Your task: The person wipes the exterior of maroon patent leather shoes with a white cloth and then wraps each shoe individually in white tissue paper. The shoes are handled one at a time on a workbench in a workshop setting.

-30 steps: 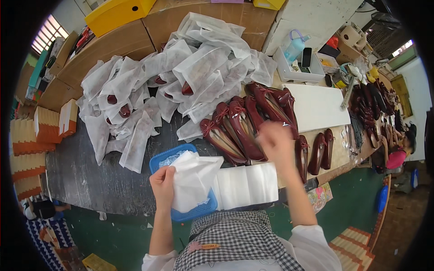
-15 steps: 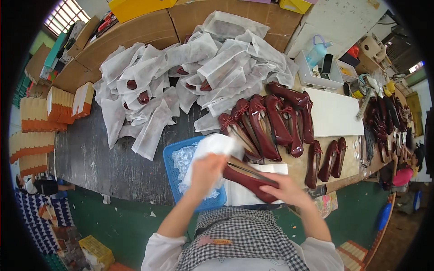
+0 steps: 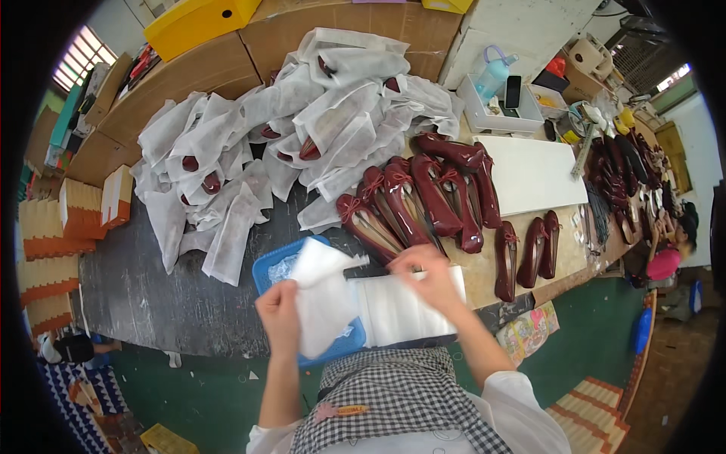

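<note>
My left hand is closed on the edge of a white shoe bag, held up over a blue plastic basket of clear plastic pieces. Whether a shoe is inside the bag, I cannot tell. Blurred by motion, my right hand hovers over the right part of a flat stack of white sheets or bags; its fingers look bent, and what they hold, if anything, cannot be made out. Just beyond it lie several glossy dark-red ballet flats with small bows.
A heap of white bags with red shoes peeking out covers the back left. Three more flats lie to the right, near a white board. A white tray with a phone and bottle stands behind. Orange-and-white boxes line the left.
The red flat that was between my hands is no longer visible. My left hand has moved left with the white bag, and my right hand has moved up and left over the white stack.
</note>
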Available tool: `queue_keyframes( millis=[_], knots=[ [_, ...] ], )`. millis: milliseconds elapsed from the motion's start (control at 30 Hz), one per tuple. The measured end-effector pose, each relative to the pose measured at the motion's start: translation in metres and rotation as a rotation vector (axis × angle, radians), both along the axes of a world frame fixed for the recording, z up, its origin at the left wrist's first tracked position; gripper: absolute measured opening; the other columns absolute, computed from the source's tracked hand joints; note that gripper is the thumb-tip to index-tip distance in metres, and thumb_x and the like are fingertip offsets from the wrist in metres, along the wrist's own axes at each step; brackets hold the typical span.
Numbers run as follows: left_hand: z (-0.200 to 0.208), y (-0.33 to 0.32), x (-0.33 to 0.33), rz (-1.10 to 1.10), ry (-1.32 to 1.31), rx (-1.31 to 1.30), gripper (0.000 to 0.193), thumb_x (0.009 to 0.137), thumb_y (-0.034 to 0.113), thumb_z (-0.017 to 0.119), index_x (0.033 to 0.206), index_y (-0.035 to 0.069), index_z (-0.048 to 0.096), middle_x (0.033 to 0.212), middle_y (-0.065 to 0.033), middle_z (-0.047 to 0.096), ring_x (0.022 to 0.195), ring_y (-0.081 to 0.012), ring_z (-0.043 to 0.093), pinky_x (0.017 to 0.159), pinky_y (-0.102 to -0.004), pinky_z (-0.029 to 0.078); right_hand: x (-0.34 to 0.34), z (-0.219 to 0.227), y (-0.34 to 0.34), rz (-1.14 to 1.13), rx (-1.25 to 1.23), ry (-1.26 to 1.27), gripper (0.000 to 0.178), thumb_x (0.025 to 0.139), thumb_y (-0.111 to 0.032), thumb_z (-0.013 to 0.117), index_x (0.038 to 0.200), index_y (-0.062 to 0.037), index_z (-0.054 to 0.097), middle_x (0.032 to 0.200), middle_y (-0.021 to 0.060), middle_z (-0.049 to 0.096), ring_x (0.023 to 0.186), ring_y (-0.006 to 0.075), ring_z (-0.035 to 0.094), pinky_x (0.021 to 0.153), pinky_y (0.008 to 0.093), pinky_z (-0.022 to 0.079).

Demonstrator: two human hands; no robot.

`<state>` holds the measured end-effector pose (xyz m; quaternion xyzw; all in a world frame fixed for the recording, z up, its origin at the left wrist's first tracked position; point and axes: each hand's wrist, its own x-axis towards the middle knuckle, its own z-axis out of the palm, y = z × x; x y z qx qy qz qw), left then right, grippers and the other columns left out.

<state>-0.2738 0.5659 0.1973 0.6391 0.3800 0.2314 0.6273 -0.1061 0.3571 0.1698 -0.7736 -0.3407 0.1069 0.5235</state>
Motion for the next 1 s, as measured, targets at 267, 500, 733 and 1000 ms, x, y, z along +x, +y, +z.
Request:
queue_keyframes(
  millis=[267,500,733,1000],
  knots=[
    [-0.020,-0.059,0.036,-0.417,0.007,0.056,0.013,0.086,0.008,0.061,0.083,-0.003,0.068,0.068,-0.0034,0.061,0.063,-0.0070,0.052,0.056,-0.0228,0.040,-0.030,0.030,-0.013,0.103,-0.175,0.326,0.029,0.080,-0.026,0.068,0.097,-0.0019,0.065,0.087,0.0073,0.067,0.085,0.0209,0.059,0.072,0.0328,0.047],
    [-0.011,0.003,0.023,-0.118,0.068,-0.210,0.022,0.090,0.012,0.055,0.075,0.000,0.066,0.071,0.0015,0.063,0.065,-0.0037,0.053,0.057,-0.0229,0.042,0.011,-0.017,-0.087,-0.123,-0.310,0.034,0.021,0.079,-0.013,0.066,0.098,-0.0051,0.066,0.090,0.0160,0.066,0.090,0.0267,0.063,0.079,0.0345,0.048],
    [-0.003,-0.044,0.043,-0.379,0.097,0.072,0.016,0.083,0.010,0.067,0.088,-0.005,0.069,0.069,-0.0028,0.062,0.060,-0.0060,0.051,0.054,-0.0214,0.039,0.092,-0.029,-0.093,-0.296,-0.816,-0.428,0.074,0.076,-0.025,0.070,0.140,-0.0107,0.035,0.131,0.0195,0.048,0.116,0.0375,0.046,0.095,0.0459,0.039],
    [-0.022,-0.082,0.045,-0.342,0.022,-0.251,0.025,0.089,0.015,0.060,0.072,-0.003,0.064,0.064,0.0023,0.057,0.058,-0.0030,0.045,0.053,-0.0215,0.035,-0.042,0.005,-0.012,0.094,0.004,0.841,0.015,0.085,-0.015,0.066,0.087,0.0006,0.065,0.074,0.0030,0.063,0.069,0.0098,0.059,0.064,0.0249,0.047]
  ],
)
